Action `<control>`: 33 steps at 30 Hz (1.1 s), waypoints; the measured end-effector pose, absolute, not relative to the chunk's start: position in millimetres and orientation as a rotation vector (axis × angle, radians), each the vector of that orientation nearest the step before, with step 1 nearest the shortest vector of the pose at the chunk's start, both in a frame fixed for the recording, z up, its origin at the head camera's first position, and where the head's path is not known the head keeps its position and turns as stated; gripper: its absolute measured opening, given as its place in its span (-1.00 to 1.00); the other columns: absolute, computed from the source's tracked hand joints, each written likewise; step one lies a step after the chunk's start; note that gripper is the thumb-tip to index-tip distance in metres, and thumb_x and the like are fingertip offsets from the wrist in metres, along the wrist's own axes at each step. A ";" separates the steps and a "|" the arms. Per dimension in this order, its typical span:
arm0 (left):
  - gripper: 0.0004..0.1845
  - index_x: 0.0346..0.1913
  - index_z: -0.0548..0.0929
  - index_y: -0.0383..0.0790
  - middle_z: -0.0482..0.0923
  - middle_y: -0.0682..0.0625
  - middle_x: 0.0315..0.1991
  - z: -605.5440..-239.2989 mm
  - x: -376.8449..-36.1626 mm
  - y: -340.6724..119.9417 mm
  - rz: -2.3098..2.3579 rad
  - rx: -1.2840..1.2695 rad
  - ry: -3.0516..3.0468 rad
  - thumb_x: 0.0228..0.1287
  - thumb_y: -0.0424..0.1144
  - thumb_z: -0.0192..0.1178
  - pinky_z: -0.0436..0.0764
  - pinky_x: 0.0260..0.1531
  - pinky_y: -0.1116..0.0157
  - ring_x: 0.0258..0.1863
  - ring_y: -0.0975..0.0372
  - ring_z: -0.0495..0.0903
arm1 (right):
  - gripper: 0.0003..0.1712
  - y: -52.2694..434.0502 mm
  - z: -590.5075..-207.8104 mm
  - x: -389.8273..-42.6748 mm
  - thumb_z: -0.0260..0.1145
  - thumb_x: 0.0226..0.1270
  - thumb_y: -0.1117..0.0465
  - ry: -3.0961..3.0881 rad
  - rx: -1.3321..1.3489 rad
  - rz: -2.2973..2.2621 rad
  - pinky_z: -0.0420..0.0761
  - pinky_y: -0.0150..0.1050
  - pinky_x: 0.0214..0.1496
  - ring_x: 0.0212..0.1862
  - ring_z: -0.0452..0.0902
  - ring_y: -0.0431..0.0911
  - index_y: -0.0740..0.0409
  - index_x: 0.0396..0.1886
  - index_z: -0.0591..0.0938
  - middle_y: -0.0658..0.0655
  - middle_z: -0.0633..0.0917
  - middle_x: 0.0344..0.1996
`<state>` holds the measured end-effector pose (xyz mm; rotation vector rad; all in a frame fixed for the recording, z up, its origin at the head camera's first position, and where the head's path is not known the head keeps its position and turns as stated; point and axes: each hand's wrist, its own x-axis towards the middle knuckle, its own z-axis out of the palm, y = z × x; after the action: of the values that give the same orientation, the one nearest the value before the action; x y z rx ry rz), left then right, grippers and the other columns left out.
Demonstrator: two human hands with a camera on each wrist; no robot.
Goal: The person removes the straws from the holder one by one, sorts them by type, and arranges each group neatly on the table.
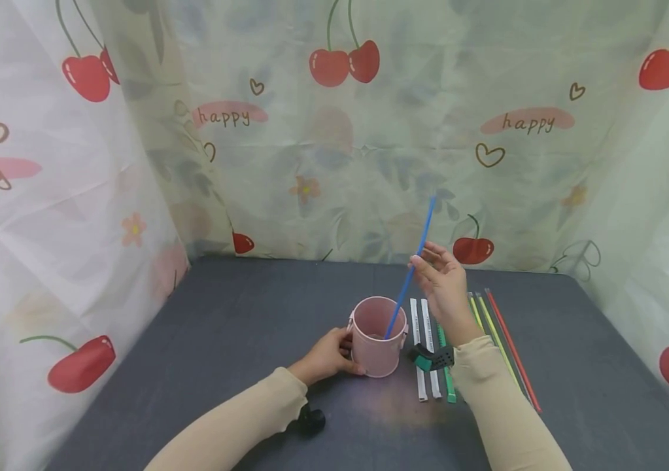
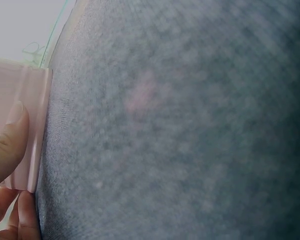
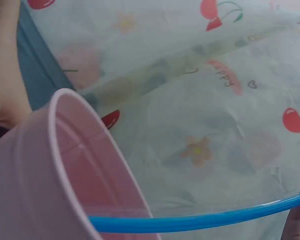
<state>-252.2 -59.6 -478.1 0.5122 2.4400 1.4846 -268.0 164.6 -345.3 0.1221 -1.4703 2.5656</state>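
I see the blue straw leaning with its lower end inside the pink cup — my right hand pinches it partway up, fingers curled on the shaft. The cup stands on the grey table, my left hand gripping its side. Just right of the cup lie wrapped white straws and loose coloured straws — side by side, under my right wrist.

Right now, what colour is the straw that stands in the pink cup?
The straw is blue; the head view shows it best.
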 end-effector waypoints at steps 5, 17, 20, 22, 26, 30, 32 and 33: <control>-0.27 0.18 0.51 -0.35 0.44 -0.14 -0.03 -477.4 -251.6 -59.6 1.480 0.511 2.446 -0.17 -0.39 0.56 0.58 0.06 0.09 -0.01 0.03 0.58 | -0.68 176.5 -339.0 -265.6 0.23 0.26 0.52 -1.299 0.140 2.675 0.66 -0.38 -0.15 -0.28 0.66 -0.15 0.06 -0.11 0.57 0.03 0.59 -0.30; -0.28 0.18 0.50 -0.34 0.44 -0.14 -0.01 -475.7 -250.0 -59.8 1.474 0.500 2.442 -0.15 -0.38 0.55 0.57 0.09 0.08 0.03 0.02 0.57 | -0.74 204.0 -327.0 -258.7 0.24 0.26 0.51 -1.067 0.131 2.778 0.67 -0.35 -0.15 -0.29 0.65 -0.12 0.15 -0.12 0.55 0.07 0.59 -0.30; -0.27 0.19 0.50 -0.33 0.45 -0.14 -0.01 -475.9 -250.0 -59.8 1.470 0.496 2.447 -0.15 -0.38 0.55 0.57 0.09 0.07 0.03 0.02 0.57 | -0.75 210.0 -325.4 -256.3 0.23 0.26 0.51 -1.019 0.142 2.796 0.67 -0.33 -0.12 -0.28 0.65 -0.12 0.17 -0.13 0.57 0.09 0.58 -0.27; -0.27 0.19 0.50 -0.33 0.45 -0.13 -0.01 -475.6 -249.7 -59.8 1.468 0.493 2.450 -0.15 -0.37 0.56 0.57 0.09 0.07 0.03 0.02 0.57 | -0.75 213.5 -324.9 -255.0 0.22 0.27 0.51 -1.000 0.137 2.805 0.67 -0.33 -0.13 -0.28 0.66 -0.12 0.16 -0.14 0.58 0.09 0.58 -0.26; -0.26 0.19 0.50 -0.33 0.45 -0.13 -0.01 -475.0 -249.1 -59.8 1.464 0.483 2.452 -0.16 -0.37 0.56 0.57 0.10 0.07 0.03 0.02 0.56 | -0.73 220.2 -325.6 -252.6 0.19 0.28 0.53 -0.979 0.127 2.825 0.68 -0.32 -0.15 -0.29 0.68 -0.11 0.17 -0.12 0.58 0.10 0.57 -0.24; -0.26 0.19 0.50 -0.32 0.45 -0.11 -0.01 -474.8 -248.9 -59.7 1.464 0.476 2.451 -0.17 -0.37 0.56 0.56 0.10 0.07 0.02 0.04 0.56 | -0.72 227.1 -328.5 -251.7 0.19 0.28 0.54 -0.991 0.134 2.823 0.69 -0.30 -0.15 -0.28 0.69 -0.09 0.18 -0.10 0.59 0.11 0.59 -0.26; -0.26 0.19 0.51 -0.31 0.46 -0.11 -0.01 -475.0 -249.1 -59.7 1.463 0.476 2.451 -0.17 -0.37 0.57 0.57 0.09 0.07 0.02 0.04 0.56 | -0.71 231.0 -331.0 -251.5 0.20 0.27 0.54 -1.010 0.150 2.818 0.69 -0.30 -0.14 -0.27 0.69 -0.09 0.18 -0.08 0.59 0.11 0.60 -0.27; -0.26 0.19 0.51 -0.31 0.46 -0.11 -0.01 -474.9 -249.2 -59.8 1.465 0.476 2.450 -0.17 -0.37 0.57 0.57 0.09 0.08 0.02 0.04 0.56 | -0.69 232.8 -332.5 -251.4 0.20 0.27 0.54 -1.027 0.158 2.813 0.69 -0.30 -0.14 -0.27 0.69 -0.09 0.17 -0.07 0.58 0.11 0.61 -0.28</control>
<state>-249.2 -59.8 -474.9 0.4765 2.4501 1.4646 -251.4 232.8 -332.5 0.1584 -1.0269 2.8130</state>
